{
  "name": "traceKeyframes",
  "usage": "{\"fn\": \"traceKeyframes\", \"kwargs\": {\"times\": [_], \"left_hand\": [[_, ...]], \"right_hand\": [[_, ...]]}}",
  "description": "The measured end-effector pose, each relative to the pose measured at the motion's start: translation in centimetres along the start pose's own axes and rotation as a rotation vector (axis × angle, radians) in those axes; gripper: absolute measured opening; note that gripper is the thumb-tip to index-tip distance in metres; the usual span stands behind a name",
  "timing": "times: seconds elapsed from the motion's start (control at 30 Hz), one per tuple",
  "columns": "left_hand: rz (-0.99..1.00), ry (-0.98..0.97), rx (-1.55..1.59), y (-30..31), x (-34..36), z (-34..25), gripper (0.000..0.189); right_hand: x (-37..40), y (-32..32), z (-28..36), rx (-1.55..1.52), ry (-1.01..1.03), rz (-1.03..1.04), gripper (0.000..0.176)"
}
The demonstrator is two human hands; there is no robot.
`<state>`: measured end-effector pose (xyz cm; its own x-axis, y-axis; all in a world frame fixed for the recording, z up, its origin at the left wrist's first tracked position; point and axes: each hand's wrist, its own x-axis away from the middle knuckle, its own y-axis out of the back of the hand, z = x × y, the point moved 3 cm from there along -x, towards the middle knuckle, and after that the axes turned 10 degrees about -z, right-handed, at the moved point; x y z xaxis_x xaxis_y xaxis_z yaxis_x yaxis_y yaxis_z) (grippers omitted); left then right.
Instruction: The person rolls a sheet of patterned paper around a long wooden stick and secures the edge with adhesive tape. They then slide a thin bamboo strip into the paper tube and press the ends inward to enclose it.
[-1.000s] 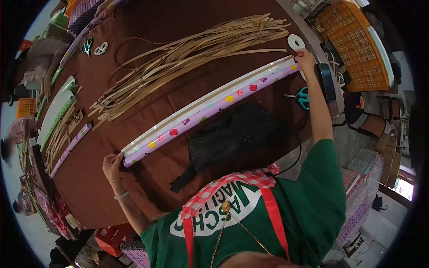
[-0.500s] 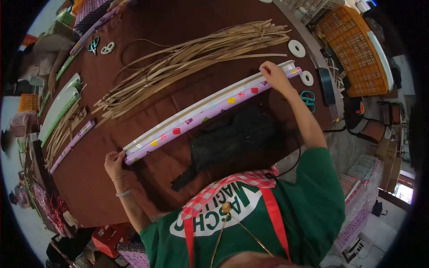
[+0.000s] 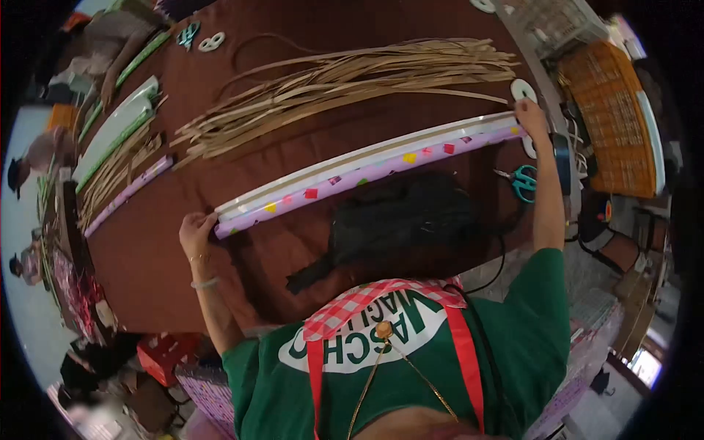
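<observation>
A roll of lilac wrapping paper (image 3: pixel 352 177) printed with coloured gift boxes lies slantwise across the table, its white inner side showing along the far edge. On that white side runs a thin flat brown strip (image 3: pixel 367 163). My left hand (image 3: pixel 195 233) is closed in a pinch at the left end of the strip, beside the paper's edge. At the far right end, my right hand (image 3: pixel 533 119) is closed with its fingers on the strip and paper edge. Its fingertips are partly hidden.
A bundle of flat brown strips (image 3: pixel 352 84) lies beyond the paper. Black cloth (image 3: pixel 403 216) is on the near side. Teal scissors (image 3: pixel 523 182) and a white tape roll (image 3: pixel 523 90) are at the right. Another person's arm (image 3: pixel 110 84) shows at the far left.
My right hand has slid outward along the strip to its right end. My left hand stays at the left end. The camera view has shifted.
</observation>
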<state>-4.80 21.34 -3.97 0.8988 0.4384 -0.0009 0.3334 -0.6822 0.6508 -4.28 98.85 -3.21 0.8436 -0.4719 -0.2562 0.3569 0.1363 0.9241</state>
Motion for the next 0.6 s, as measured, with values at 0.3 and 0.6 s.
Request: {"fn": "traceKeyframes", "kwargs": {"times": [0.3, 0.6], "left_hand": [[-0.021, 0.026, -0.115, 0.2, 0.2, -0.9, 0.041], [-0.043, -0.001, -0.027, -0.8, 0.0, 0.7, 0.039]], "right_hand": [[9.8, -1.6, 21.1, -0.638, 0.255, 0.534, 0.015], [16.3, -3.5, 37.0, -0.713, 0.772, 0.751, 0.011]]}}
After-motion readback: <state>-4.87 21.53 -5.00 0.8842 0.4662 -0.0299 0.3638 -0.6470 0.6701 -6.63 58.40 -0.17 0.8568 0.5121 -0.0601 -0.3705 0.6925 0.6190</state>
